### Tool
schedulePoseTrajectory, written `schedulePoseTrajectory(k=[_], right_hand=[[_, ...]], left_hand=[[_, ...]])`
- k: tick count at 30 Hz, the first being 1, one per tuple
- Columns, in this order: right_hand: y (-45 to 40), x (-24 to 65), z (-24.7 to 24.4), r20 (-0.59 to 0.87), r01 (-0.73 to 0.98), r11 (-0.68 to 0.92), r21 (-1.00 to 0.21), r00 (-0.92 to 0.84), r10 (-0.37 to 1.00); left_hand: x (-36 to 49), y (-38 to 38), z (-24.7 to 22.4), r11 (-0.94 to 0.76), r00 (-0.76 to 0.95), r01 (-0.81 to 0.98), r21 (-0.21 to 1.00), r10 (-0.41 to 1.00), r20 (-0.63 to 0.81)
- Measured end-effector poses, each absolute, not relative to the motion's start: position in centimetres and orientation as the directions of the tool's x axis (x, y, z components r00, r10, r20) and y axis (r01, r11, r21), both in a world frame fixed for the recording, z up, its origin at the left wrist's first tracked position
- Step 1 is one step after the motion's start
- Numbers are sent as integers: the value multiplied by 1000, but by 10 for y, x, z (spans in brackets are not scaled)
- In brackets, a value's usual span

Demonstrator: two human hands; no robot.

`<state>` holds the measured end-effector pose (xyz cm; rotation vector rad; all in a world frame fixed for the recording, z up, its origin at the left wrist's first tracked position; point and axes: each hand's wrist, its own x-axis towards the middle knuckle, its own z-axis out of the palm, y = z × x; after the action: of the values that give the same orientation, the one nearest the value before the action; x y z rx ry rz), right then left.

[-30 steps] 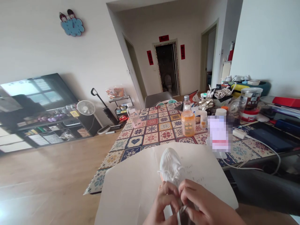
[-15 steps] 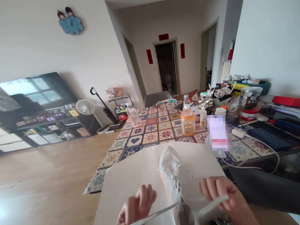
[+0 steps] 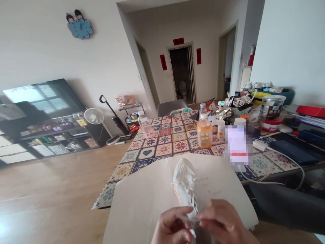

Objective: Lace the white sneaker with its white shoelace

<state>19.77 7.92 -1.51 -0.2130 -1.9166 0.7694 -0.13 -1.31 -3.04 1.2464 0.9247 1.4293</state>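
White and soft-looking, a lace-up shoe [image 3: 184, 174] lies on a big white sheet [image 3: 139, 200] at the near edge of the counter [image 3: 146, 152]. Its toe points to the far edge. Small grey writing shows on the sheet, just right of the shoe. Both hands are close together over the near part of the shoe and hide some of it. Left hand [image 3: 175, 225] has its thumb and fingers pinched on a white shoelace [image 3: 194, 219]. Right hand [image 3: 219, 218] is bent, with its fingertips at the same lace, but it is blurry, so I cannot tell if it is clamped on it. Colourful squares cover the counter top past the sheet. Close to the left edge, toward the far end, stands a clear bottle with a white cap [image 3: 146, 125]. An orange bottle [image 3: 204, 135] stands past the shoe, a bit to the right. Near the near edge, right of the sheet, a phone [image 3: 238, 145] stands up, its screen all blurred. A white cable [image 3: 301, 173] curls by it. Farther right, a big tin [image 3: 273, 108] sits on a red tub [image 3: 270, 126].
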Motion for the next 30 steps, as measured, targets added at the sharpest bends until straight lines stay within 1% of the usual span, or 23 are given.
schedulePoseTrajectory(k=[1, 3, 5, 8, 10, 12, 16, 18, 21, 24, 26, 28, 30], right_hand=[[73, 196, -11, 760, -130, 844, -520, -522, 388], [66, 195, -4, 757, -57, 895, -442, -560, 337], [64, 196, 1, 751, -15, 913, -408, -575, 326], [64, 199, 4, 747, 14, 927, -375, -587, 311], [65, 201, 4, 748, 14, 924, -382, -583, 318], [67, 202, 2, 751, 0, 911, -412, -566, 340], [72, 200, -5, 805, 24, 872, -488, -373, 461], [73, 199, -5, 807, 35, 864, -502, -340, 482], [70, 199, -3, 742, 14, 860, -510, -499, 448], [67, 200, 0, 661, -28, 829, -559, -619, 424], [65, 200, 0, 630, -43, 799, -600, -641, 438], [65, 199, -1, 610, -39, 783, -621, -651, 451], [66, 197, -2, 649, -31, 817, -576, -624, 434]], left_hand=[[2, -11, -32, -197, 10, -199, 960, 979, 203], [5, -9, -33, -210, -32, -138, 968, 978, 208], [7, -8, -32, -268, -72, -42, 962, 962, 265], [10, -6, -26, -372, -60, 97, 923, 924, 378], [12, -5, -22, -421, -32, 153, 894, 902, 430], [14, -4, -19, -431, 3, 158, 888, 900, 436], [13, -6, -19, -437, 82, 155, 886, 899, 430], [11, -8, -21, -439, 64, 166, 883, 898, 435], [7, -10, -24, -458, -23, 207, 864, 881, 473], [5, -11, -22, -524, -27, 273, 807, 834, 551], [4, -11, -21, -540, -3, 292, 789, 825, 565], [5, -11, -20, -522, -4, 296, 800, 837, 548], [6, -11, -21, -488, -24, 293, 822, 856, 517]])
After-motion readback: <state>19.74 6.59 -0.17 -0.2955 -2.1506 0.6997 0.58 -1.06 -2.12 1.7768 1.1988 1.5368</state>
